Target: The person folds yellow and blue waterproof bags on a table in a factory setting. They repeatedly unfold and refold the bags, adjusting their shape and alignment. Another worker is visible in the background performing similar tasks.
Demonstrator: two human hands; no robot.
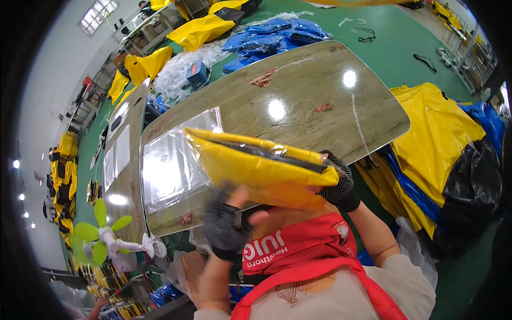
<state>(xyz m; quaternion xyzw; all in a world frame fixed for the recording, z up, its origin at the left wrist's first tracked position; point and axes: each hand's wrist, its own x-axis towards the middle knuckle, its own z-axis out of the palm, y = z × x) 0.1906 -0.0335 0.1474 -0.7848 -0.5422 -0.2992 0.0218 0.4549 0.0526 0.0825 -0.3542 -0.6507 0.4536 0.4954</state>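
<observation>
A folded bundle of shiny yellow sheeting (250, 169), with black showing between its layers, is held up over the near edge of the table. My right hand (338, 181), in a dark dotted glove with bare fingertips, is closed around the bundle's right end. Just below its left part is my left hand (232, 218), gloved the same way and blurred by motion. Its thumb and a finger stand apart, and nothing shows between them. Flat clear plastic bags (170, 170) lie on the table's left part, partly behind the bundle.
The wood-patterned table (304, 101) has rounded corners. Yellow, blue and black sheeting (432, 138) is heaped at the right. Blue wrapped packs (272, 40) and a blue box (198, 74) lie beyond the table. A green-bladed fan (106, 234) stands at the near left.
</observation>
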